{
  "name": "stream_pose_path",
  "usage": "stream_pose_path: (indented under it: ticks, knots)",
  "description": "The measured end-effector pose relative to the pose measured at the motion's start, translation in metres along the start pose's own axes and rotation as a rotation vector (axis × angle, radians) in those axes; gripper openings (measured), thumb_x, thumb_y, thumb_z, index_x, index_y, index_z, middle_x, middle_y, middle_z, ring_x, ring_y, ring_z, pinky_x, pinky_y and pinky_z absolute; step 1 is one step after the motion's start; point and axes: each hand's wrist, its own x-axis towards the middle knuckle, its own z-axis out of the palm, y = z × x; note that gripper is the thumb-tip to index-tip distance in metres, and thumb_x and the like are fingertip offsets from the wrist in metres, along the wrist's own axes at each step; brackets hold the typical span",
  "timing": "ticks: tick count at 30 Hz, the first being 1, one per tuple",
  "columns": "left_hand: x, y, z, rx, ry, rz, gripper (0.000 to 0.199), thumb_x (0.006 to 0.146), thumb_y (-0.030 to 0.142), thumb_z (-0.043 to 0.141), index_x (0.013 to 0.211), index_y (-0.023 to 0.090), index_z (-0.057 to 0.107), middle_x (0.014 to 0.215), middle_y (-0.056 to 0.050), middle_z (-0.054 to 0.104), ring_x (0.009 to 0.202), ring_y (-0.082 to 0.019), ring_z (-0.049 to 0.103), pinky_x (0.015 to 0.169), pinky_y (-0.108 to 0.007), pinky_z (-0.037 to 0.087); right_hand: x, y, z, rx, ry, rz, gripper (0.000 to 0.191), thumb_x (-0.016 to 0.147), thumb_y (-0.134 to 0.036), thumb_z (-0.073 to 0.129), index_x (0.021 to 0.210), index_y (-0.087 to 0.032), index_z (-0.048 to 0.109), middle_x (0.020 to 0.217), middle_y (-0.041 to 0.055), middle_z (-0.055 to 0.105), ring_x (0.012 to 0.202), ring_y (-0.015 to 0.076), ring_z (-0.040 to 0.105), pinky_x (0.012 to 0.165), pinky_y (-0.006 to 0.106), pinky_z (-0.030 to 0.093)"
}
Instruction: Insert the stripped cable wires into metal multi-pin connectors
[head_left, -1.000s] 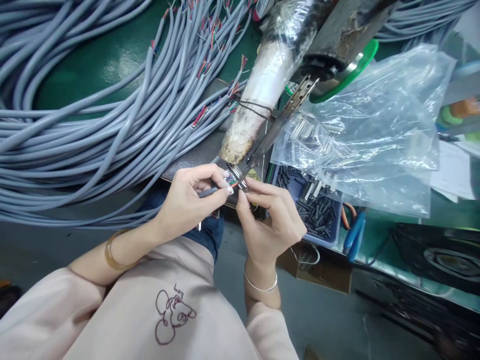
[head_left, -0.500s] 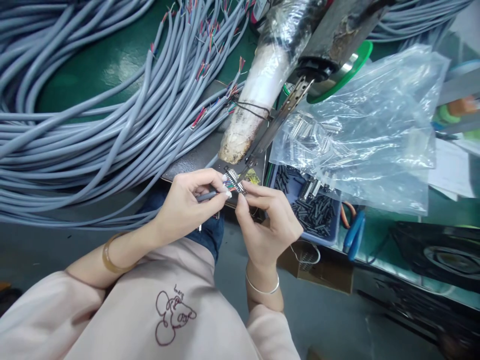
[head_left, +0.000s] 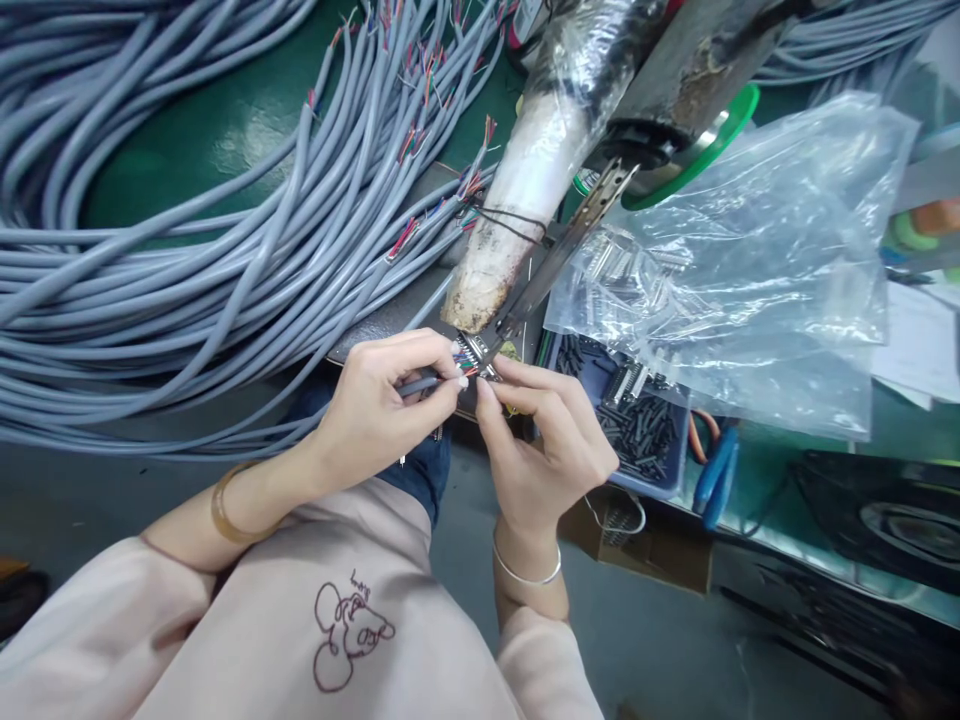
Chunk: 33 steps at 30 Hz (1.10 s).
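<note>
My left hand [head_left: 397, 395] is closed on the end of a grey cable [head_left: 421, 385], with its thin coloured wires [head_left: 466, 364] fanned out past the fingertips. Those wires meet the row of pins on a small metal connector [head_left: 475, 348]. My right hand [head_left: 544, 430] pinches the connector's near end between thumb and index finger. Just above the connector is the tip of a soldering iron [head_left: 504, 330], held in a fixed mount beside a plastic-wrapped tube [head_left: 491, 260] with a scorched mouth. Whether the tip touches a pin cannot be made out.
A large bundle of grey cables [head_left: 225, 260] with stripped ends covers the left. At right are a blue bin [head_left: 652, 485] of black sleeves, a clear bag [head_left: 780, 270] of connectors, blue-handled pliers [head_left: 716, 475], and a green-rimmed solder spool [head_left: 739, 120]. A cardboard box [head_left: 660, 550] sits below.
The view has shifted slightly, moving most things a little to the right. The connector is now closer under the tube's mouth and the iron's tip. Both hands keep their grips.
</note>
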Motion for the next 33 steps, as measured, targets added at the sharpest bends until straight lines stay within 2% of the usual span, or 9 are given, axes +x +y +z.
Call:
stream_pose_path:
  ticks: [8,13,19,21,23,26,28,30,33]
  knots:
    - [-0.002,-0.004,-0.001,-0.009,-0.058,-0.068,0.013,0.085,0.009,0.063,0.073,0.015,0.064,0.078,-0.002,0.069,0.071,-0.012,0.062,0.066,-0.023,0.048,-0.007,0.002,-0.002,-0.122,-0.053,-0.114,0.018,0.087,-0.009,0.074,0.083,-0.021,0.061,0.095,0.001,0.08,0.085,0.0111,0.077,0.08,0.019,0.062]
    - [-0.004,-0.004,0.0,0.022,-0.088,-0.076,0.013,0.084,0.01,0.063,0.073,0.015,0.064,0.078,-0.002,0.069,0.07,-0.011,0.061,0.064,-0.022,0.047,-0.011,0.005,-0.005,-0.148,-0.035,-0.158,0.018,0.089,-0.012,0.073,0.084,-0.024,0.061,0.093,-0.0003,0.081,0.08,0.013,0.079,0.072,0.021,0.063]
    - [-0.015,-0.004,-0.003,0.045,-0.12,-0.058,0.014,0.085,0.008,0.062,0.088,0.017,0.073,0.09,-0.004,0.074,0.077,-0.012,0.067,0.062,-0.02,0.049,-0.02,0.006,-0.009,-0.03,0.011,-0.069,0.015,0.088,-0.009,0.074,0.088,-0.022,0.064,0.091,0.0013,0.081,0.079,0.0141,0.079,0.073,0.024,0.065]
    - [-0.02,-0.004,-0.004,0.007,-0.13,-0.103,0.017,0.085,0.008,0.063,0.094,0.018,0.074,0.091,-0.004,0.076,0.08,-0.013,0.069,0.068,-0.02,0.053,-0.025,0.007,-0.009,0.08,0.08,0.004,0.013,0.089,-0.01,0.072,0.092,-0.021,0.065,0.088,0.0011,0.081,0.078,0.0146,0.079,0.07,0.025,0.065]
    - [-0.024,-0.004,-0.006,-0.083,-0.152,-0.211,0.015,0.085,0.012,0.066,0.097,0.018,0.071,0.089,-0.003,0.077,0.077,-0.013,0.071,0.07,-0.021,0.056,-0.03,0.009,-0.01,0.194,0.184,0.052,0.009,0.093,-0.013,0.068,0.093,-0.02,0.064,0.083,0.0,0.079,0.072,0.0151,0.078,0.06,0.025,0.063]
    - [-0.027,-0.002,-0.008,-0.328,-0.232,-0.425,0.018,0.082,0.019,0.071,0.098,0.018,0.062,0.079,0.0,0.073,0.059,-0.011,0.067,0.059,-0.022,0.057,-0.035,0.012,-0.012,0.301,0.254,0.042,0.009,0.096,-0.018,0.064,0.089,-0.02,0.059,0.073,-0.0019,0.074,0.067,0.0178,0.078,0.049,0.025,0.059]
    - [-0.028,0.0,-0.01,-0.476,-0.286,-0.524,0.023,0.08,0.019,0.072,0.098,0.019,0.056,0.073,0.003,0.068,0.051,-0.01,0.063,0.051,-0.02,0.054,-0.039,0.013,-0.014,0.356,0.159,0.041,0.009,0.098,-0.018,0.06,0.09,-0.021,0.057,0.072,-0.0017,0.073,0.073,0.0198,0.08,0.049,0.025,0.059]
    - [-0.028,0.003,-0.013,-0.547,-0.324,-0.56,0.025,0.08,0.018,0.072,0.098,0.02,0.054,0.07,0.004,0.066,0.05,-0.009,0.062,0.048,-0.018,0.052,-0.043,0.011,-0.015,0.379,0.005,0.074,0.007,0.098,-0.018,0.058,0.092,-0.021,0.056,0.075,-0.0008,0.073,0.075,0.0195,0.08,0.053,0.025,0.06]
    - [-0.028,0.007,-0.015,-0.539,-0.351,-0.507,0.022,0.08,0.018,0.071,0.097,0.019,0.057,0.072,0.003,0.066,0.05,-0.008,0.061,0.048,-0.017,0.051,-0.045,0.005,-0.015,0.285,-0.096,0.181,0.007,0.097,-0.022,0.061,0.092,-0.022,0.056,0.075,-0.003,0.07,0.057,0.0116,0.069,0.052,0.021,0.055]
